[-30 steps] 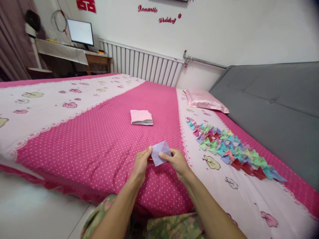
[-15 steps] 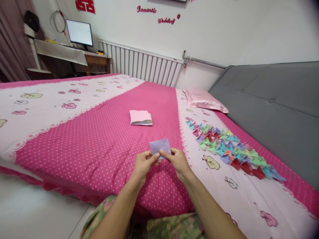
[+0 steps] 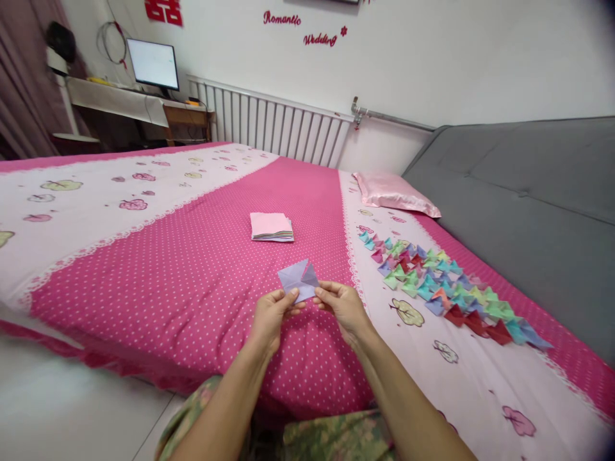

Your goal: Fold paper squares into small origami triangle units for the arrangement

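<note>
On the head view, pinching away at the lilac paper (image 3: 292,278) with both hands, up in front of the knees and above the bed (image 3: 192,275), just in from the near edge! Gripping its lower left part with the left hand (image 3: 276,310), thumb flat on top, fingers tucked under. Nipping the right corner with the right hand (image 3: 343,307), thumb and fingertips drawn together at the very edge. Showing creases here, plus a slit-like gap at the top between two pointed flaps. Holding it tilted, one broad flap to the left, one narrower flap to the right.

Looking past the fingers now, towards the middle of the bed: resting there flat, a stack of square sheets (image 3: 270,225), pink on top, mixed colours along the side, near the lilac paper but not touching. Over to the right, spread in a slanting band near the headboard edge: crowds of folded paper pieces (image 3: 427,288), in teal, green, lilac, red, pink and yellow, packed close together, running down towards the near right corner. Lying beyond those, towards the far right corner, a pink pillow (image 3: 394,193). Rising along the right edge, a grey headboard (image 3: 519,192); standing past the far edge, a white radiator (image 3: 278,118).
</note>
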`<action>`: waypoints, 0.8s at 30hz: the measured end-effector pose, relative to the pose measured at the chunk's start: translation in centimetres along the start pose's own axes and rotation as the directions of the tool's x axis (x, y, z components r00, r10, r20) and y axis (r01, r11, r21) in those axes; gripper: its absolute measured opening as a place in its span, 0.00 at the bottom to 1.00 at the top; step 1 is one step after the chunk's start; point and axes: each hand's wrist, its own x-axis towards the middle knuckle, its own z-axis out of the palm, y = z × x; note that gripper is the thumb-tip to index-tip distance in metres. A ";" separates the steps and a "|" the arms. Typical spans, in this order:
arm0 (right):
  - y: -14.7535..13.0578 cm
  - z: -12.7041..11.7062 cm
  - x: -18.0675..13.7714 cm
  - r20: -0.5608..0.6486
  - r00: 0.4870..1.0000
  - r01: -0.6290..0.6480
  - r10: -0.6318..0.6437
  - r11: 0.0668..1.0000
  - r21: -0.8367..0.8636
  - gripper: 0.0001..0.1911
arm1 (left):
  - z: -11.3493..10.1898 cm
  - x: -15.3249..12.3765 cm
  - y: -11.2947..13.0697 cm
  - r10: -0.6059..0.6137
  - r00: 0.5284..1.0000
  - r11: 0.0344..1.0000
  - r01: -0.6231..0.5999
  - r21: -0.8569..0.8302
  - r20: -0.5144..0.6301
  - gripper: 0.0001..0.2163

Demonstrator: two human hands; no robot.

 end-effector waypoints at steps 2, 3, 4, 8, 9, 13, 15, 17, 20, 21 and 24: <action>-0.1 -0.1 0.0 0.030 1.000 -0.005 0.005 1.000 0.012 0.15 | 0.0 0.1 0.1 -0.004 1.000 1.000 0.004 -0.004 -0.016 0.11; -0.2 -0.1 0.0 0.048 0.999 -0.008 0.007 1.000 0.011 0.15 | -0.1 0.1 0.2 -0.005 1.000 1.000 0.004 -0.006 -0.019 0.11; -0.2 -0.1 0.0 0.066 0.998 -0.013 0.013 1.000 0.007 0.14 | -0.1 0.1 0.2 -0.006 1.000 1.000 0.005 -0.006 -0.018 0.11; -0.1 -0.1 0.1 0.066 0.997 -0.032 0.032 0.999 -0.010 0.14 | -0.2 0.1 0.2 -0.026 1.000 1.000 0.025 0.016 0.013 0.11; 0.0 -0.1 0.2 0.045 0.998 -0.037 0.037 0.999 -0.007 0.15 | -0.2 0.1 0.1 -0.027 0.999 0.999 0.026 0.031 0.025 0.11; 0.5 -0.3 0.4 -0.040 0.997 -0.060 0.061 0.998 0.009 0.16 | 0.0 -0.1 0.0 -0.008 0.997 0.993 -0.002 0.120 0.083 0.13; 0.7 -0.6 0.6 -0.052 0.995 -0.082 0.083 0.996 0.031 0.16 | 0.1 -0.2 0.0 -0.001 0.995 0.988 -0.015 0.152 0.105 0.13; 0.8 -0.7 0.6 -0.052 0.992 -0.115 0.118 0.992 0.055 0.16 | 0.1 -0.3 0.0 0.005 0.993 0.986 -0.025 0.167 0.118 0.13; 0.8 -0.9 0.6 -0.037 0.988 -0.150 0.153 0.986 0.077 0.14 | 0.1 -0.3 0.0 0.017 0.991 0.985 -0.039 0.171 0.130 0.13; 0.8 -0.8 0.6 -0.026 0.987 -0.154 0.157 0.984 0.085 0.13 | 0.1 -0.3 0.0 0.021 0.991 0.984 -0.043 0.170 0.132 0.13; 0.6 -0.7 0.4 0.016 0.987 -0.158 0.157 0.982 0.105 0.12 | 0.1 -0.2 0.0 0.021 0.992 0.986 -0.042 0.164 0.126 0.13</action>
